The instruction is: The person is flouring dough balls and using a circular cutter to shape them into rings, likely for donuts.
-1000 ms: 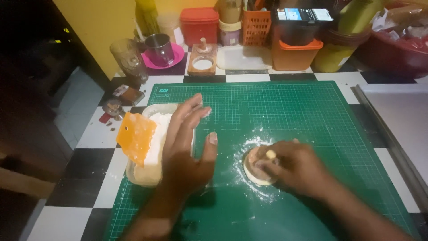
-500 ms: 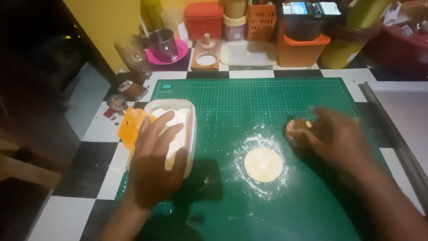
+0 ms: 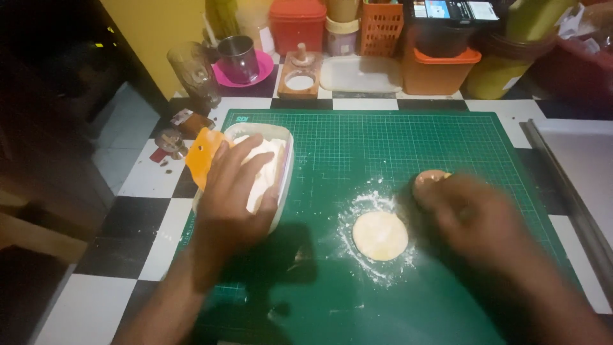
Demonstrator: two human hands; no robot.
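My left hand [image 3: 235,191] rests with fingers spread over a white tub of flour [image 3: 271,167] at the left edge of the green cutting mat [image 3: 396,140]. An orange scraper [image 3: 203,155] leans on the tub's left rim. A flat round disc of dough [image 3: 380,235] lies on a dusting of flour in the middle of the mat. My right hand [image 3: 469,214], blurred, sits just right of the disc, curled around a small round wooden tool [image 3: 429,177] that peeks out above my fingers.
Along the back stand a glass [image 3: 191,72], a metal cup on a pink saucer [image 3: 240,59], a small wooden press [image 3: 299,76], a red tub [image 3: 300,24], an orange basket [image 3: 381,25] and an orange-lidded container [image 3: 440,67]. A metal rail [image 3: 565,185] runs along the right side.
My left hand moved from the mat onto the flour tub. My right hand lifted off the dough disc and shifted right with the wooden tool, leaving the disc uncovered.
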